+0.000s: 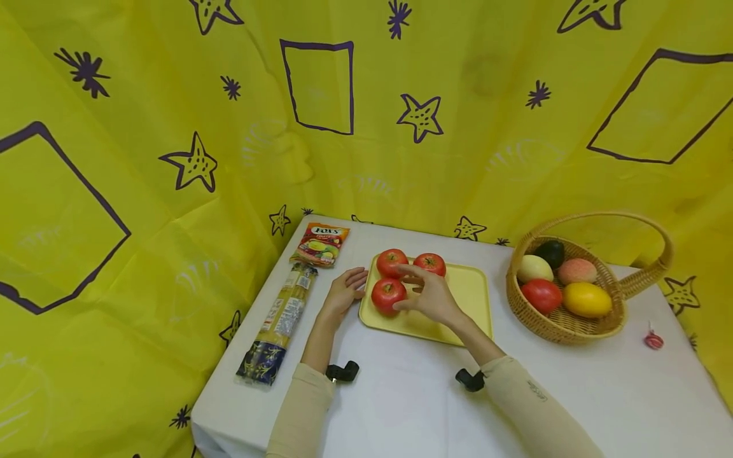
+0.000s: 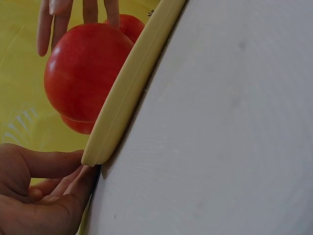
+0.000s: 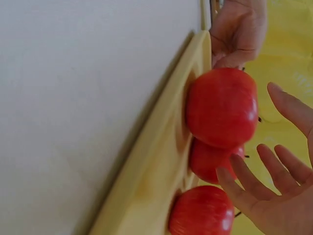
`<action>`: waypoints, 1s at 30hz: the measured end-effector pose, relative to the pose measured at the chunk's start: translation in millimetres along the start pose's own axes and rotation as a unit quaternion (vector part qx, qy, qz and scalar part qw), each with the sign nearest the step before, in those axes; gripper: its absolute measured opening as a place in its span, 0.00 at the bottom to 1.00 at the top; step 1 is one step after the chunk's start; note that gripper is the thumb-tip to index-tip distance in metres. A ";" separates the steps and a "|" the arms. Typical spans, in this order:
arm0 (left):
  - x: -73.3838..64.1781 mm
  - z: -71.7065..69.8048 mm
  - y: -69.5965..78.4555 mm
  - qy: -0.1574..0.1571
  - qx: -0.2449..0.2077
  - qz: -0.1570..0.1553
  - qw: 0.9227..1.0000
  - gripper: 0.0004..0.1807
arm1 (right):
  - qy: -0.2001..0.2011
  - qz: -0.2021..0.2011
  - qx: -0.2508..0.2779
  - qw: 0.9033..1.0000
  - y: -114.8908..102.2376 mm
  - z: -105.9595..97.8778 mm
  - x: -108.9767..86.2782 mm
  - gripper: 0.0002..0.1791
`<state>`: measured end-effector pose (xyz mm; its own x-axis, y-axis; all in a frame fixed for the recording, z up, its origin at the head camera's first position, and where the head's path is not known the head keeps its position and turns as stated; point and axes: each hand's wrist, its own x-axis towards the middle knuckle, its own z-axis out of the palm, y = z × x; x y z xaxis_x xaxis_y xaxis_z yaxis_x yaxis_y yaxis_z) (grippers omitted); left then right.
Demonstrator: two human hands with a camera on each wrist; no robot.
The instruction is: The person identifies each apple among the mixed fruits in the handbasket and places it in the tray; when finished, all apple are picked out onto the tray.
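Observation:
Three red apples sit on a pale yellow tray [image 1: 469, 292]: a front apple [image 1: 387, 298], a back-left apple [image 1: 392, 261] and a back-right apple [image 1: 431, 262]. Over the front and right apples hovers my right hand [image 1: 432, 296], its fingers spread and gently bent. A gap shows between those fingers [image 3: 274, 171] and the front apple [image 3: 222, 107] in the right wrist view. My left hand [image 1: 342, 296] lies against the tray's left edge, fingers extended. In the left wrist view its thumb [image 2: 58, 164] meets the tray corner [image 2: 95, 154], the other fingers lower, by the tabletop.
A wicker basket [image 1: 564, 331] with an arched handle holds several fruits at the right. Beyond it lies a wrapped red lollipop [image 1: 653, 340]. On the left are a Fox's candy bag [image 1: 322, 244] and a long pasta packet [image 1: 279, 324]. Yellow curtain [image 1: 366, 172] backs the white table.

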<state>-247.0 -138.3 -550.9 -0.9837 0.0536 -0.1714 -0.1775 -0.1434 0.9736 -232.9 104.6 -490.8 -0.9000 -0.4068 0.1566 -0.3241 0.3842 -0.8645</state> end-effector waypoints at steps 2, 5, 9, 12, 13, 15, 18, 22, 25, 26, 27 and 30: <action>-0.4 -0.9 -0.7 0.002 0.000 -0.002 1.000 0.37 | 0.005 -0.006 0.007 1.000 -2.5 -6.2 -0.7 0.43; -1.1 -2.3 -1.3 0.006 -0.004 -0.003 1.000 0.37 | 0.017 -0.011 0.007 1.000 -5.3 -15.5 -1.3 0.40; -2.2 -3.2 -0.9 0.007 -0.009 -0.002 1.000 0.37 | 0.024 -0.006 0.011 1.000 -11.2 -29.9 -2.4 0.36; -2.6 -3.3 -0.3 0.007 -0.012 -0.002 1.000 0.38 | 0.024 0.001 0.017 1.000 -17.1 -42.7 -5.0 0.33; -2.6 -3.2 -0.1 0.006 -0.011 -0.002 1.000 0.38 | 0.025 0.002 0.018 1.000 -19.2 -47.2 -6.2 0.33; -2.3 -2.5 0.5 0.006 -0.010 -0.002 1.000 0.38 | 0.031 0.003 0.018 0.999 -21.6 -56.4 -8.7 0.31; -1.3 -1.4 1.2 0.006 -0.010 -0.001 1.000 0.38 | 0.042 0.003 0.000 0.999 -24.1 -70.4 -13.0 0.29; -0.2 0.0 1.2 0.007 -0.009 -0.003 1.000 0.37 | 0.053 0.009 -0.026 0.998 -23.6 -88.6 -19.6 0.28; 0.0 0.6 0.6 0.007 -0.008 -0.005 1.000 0.37 | 0.054 0.017 -0.034 0.998 -22.5 -101.8 -25.2 0.29; 0.1 0.6 0.2 0.007 -0.008 -0.005 1.000 0.37 | 0.054 0.021 -0.040 0.998 -21.6 -106.0 -27.1 0.30; 0.3 0.6 -0.3 0.006 -0.006 -0.004 1.000 0.37 | 0.054 0.024 -0.043 0.997 -21.5 -110.0 -29.1 0.30; 0.2 0.7 -1.1 0.006 -0.006 -0.003 1.000 0.37 | 0.058 0.028 -0.049 0.997 -19.6 -121.5 -34.1 0.29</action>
<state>-247.0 -137.5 -551.8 -0.9829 0.0433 -0.1792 -0.1838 -0.1543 0.9708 -231.3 211.6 -421.1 -0.9432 -0.2862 0.1688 -0.2945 0.4848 -0.8235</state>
